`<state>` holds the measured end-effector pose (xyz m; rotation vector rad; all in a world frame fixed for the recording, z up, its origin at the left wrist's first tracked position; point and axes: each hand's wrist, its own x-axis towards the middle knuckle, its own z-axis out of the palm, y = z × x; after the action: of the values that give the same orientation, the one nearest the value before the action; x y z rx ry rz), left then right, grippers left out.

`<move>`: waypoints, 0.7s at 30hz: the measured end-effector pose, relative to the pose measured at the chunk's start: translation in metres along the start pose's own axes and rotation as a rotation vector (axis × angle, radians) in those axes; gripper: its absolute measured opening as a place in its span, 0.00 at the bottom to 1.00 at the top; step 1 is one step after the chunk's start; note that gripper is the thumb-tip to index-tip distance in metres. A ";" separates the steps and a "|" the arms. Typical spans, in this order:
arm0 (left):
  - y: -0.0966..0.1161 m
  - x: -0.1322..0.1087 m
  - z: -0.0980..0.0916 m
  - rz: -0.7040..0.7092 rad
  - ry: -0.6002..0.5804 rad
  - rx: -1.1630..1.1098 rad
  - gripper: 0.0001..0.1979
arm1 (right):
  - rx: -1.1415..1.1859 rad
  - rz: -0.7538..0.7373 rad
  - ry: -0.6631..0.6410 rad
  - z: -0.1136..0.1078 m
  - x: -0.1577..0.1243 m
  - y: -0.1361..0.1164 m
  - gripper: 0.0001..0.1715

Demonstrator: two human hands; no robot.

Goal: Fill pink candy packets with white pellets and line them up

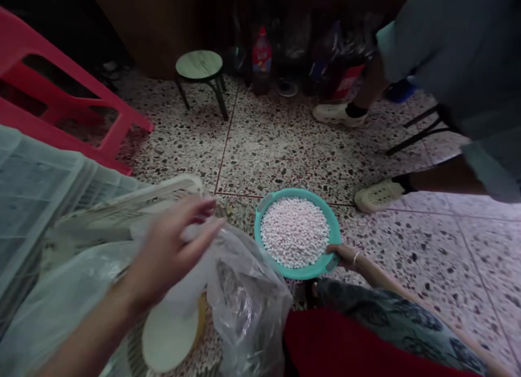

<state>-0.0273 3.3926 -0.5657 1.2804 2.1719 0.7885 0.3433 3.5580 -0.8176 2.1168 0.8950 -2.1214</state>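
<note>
Right hand (345, 255)'s clamped on the rim of the teal basin (334, 225), pale pellets (295, 230) inside. Left hand (169, 244)'s well left of the basin by a plastic bag (248, 301), too blurry to tell if it's gripping.

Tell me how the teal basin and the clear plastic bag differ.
The teal basin is opaque and round, while the clear plastic bag is see-through and crumpled. The basin keeps a firm rim; the bag falls in loose folds. The right hand holds the basin by its rim; the blurred left hand is by the bag, its grip unclear. Both have a hand close by.
</note>
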 end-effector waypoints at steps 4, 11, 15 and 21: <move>-0.004 0.112 0.119 0.001 -0.540 0.340 0.21 | 0.124 -0.132 0.083 -0.001 -0.015 0.017 0.17; -0.065 0.144 0.228 -0.280 -0.602 0.357 0.30 | 0.110 -0.175 0.191 0.009 -0.033 0.031 0.23; -0.074 0.149 0.231 -0.308 -0.564 0.335 0.27 | 0.026 -0.167 0.195 0.001 -0.046 0.015 0.21; -0.023 0.116 0.181 -0.235 -0.502 0.111 0.22 | -0.068 -0.179 0.324 -0.030 -0.180 -0.032 0.29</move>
<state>0.0289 3.5288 -0.7246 1.1009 1.9199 0.2205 0.3735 3.5287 -0.6370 2.4736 1.2080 -1.8119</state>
